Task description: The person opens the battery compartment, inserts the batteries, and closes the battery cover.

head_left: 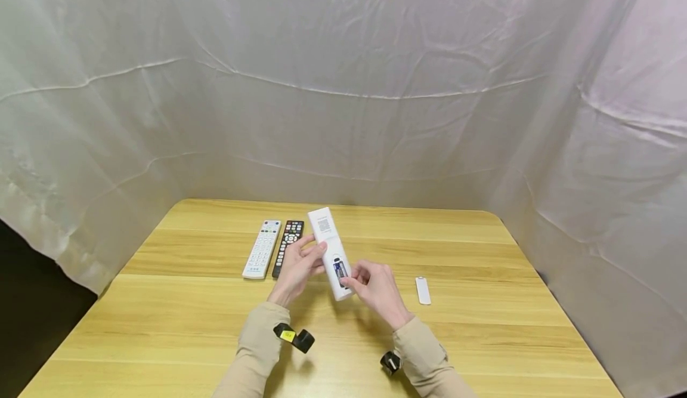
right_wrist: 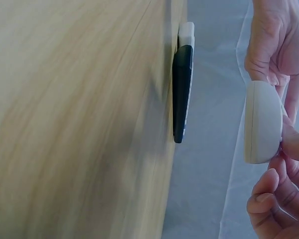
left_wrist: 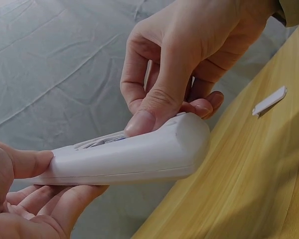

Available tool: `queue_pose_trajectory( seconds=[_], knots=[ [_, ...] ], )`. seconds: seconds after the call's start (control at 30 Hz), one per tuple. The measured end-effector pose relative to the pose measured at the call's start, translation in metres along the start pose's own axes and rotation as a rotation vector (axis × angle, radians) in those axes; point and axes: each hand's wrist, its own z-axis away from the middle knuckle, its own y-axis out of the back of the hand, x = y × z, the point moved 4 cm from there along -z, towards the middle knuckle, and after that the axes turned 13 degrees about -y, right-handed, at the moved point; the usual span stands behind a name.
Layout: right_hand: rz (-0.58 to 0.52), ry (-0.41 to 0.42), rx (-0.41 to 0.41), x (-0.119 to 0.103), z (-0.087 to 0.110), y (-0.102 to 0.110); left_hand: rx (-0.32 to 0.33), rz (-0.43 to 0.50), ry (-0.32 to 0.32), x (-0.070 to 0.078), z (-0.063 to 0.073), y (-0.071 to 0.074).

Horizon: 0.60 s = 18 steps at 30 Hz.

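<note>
A white remote control (head_left: pixel 328 237) is held up above the table with its back facing up. My left hand (head_left: pixel 297 270) grips it by the side, thumb on the back and fingers underneath. Its battery compartment is uncovered, and a blue battery (head_left: pixel 339 268) shows inside. At the lower end of that compartment is my right hand (head_left: pixel 376 287), its thumb (left_wrist: pixel 142 123) on the battery and its other fingers curled close to the remote's edge. The fingertips partly hide the compartment. To the right on the table lies the white battery cover (head_left: pixel 423 290).
Left of the hands, a white remote (head_left: pixel 262 249) and a black remote (head_left: pixel 290 240) lie side by side, buttons up. The wooden table (head_left: pixel 472 255) is bounded by pale curtains (head_left: pixel 343 117) at the back and sides.
</note>
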Motion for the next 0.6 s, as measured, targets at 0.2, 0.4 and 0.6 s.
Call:
queue_pose_trajectory(
  seconds=[0.2, 0.4, 0.6],
  knots=[
    [-0.028, -0.022, -0.019, 0.0029, -0.0007, -0.0004, -0.011, 0.005, 0.006, 0.0007, 0.0006, -0.0006],
    [-0.063, -0.031, -0.050, 0.0054, -0.0027, -0.0013, -0.022, 0.011, -0.003, 0.0007, 0.0001, -0.0007],
    [-0.113, -0.087, -0.114, 0.0082, -0.0041, -0.0024, -0.023, 0.020, -0.003, 0.0012, 0.0003, -0.0017]
  ],
)
